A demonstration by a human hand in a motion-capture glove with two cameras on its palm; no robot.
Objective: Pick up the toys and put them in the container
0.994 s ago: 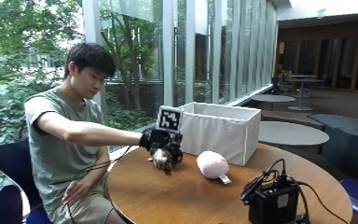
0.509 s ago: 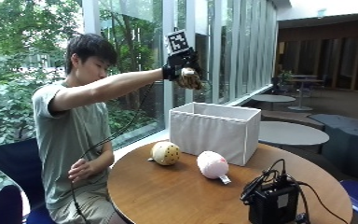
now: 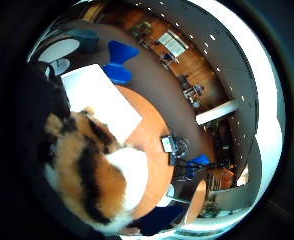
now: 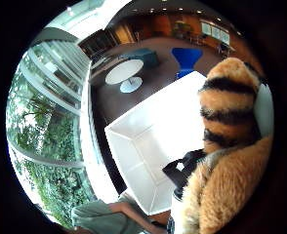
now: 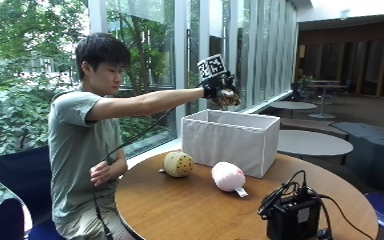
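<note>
My gloved right hand (image 5: 217,88) is held out above the white fabric container (image 5: 230,140) and grips a tiger-striped plush toy (image 5: 229,98) of orange, black and white. The plush (image 3: 92,175) fills much of the little finger side palm view, and the plush (image 4: 229,146) hangs over the container's open, empty inside (image 4: 155,141) in the thumb side palm view. A yellow spotted ball toy (image 5: 178,164) and a pink plush toy (image 5: 228,176) lie on the round wooden table (image 5: 198,210) in front of the container.
A black device with cables (image 5: 292,215) stands near the table's front right edge. The person's bare left hand (image 5: 105,172) rests at the body. Blue chairs (image 5: 15,175) stand behind, and other round tables (image 5: 312,142) stand beyond the container.
My hand took the striped plush from the table beside the yellow ball, lifted it high, and has come down a little to hover above the container.
</note>
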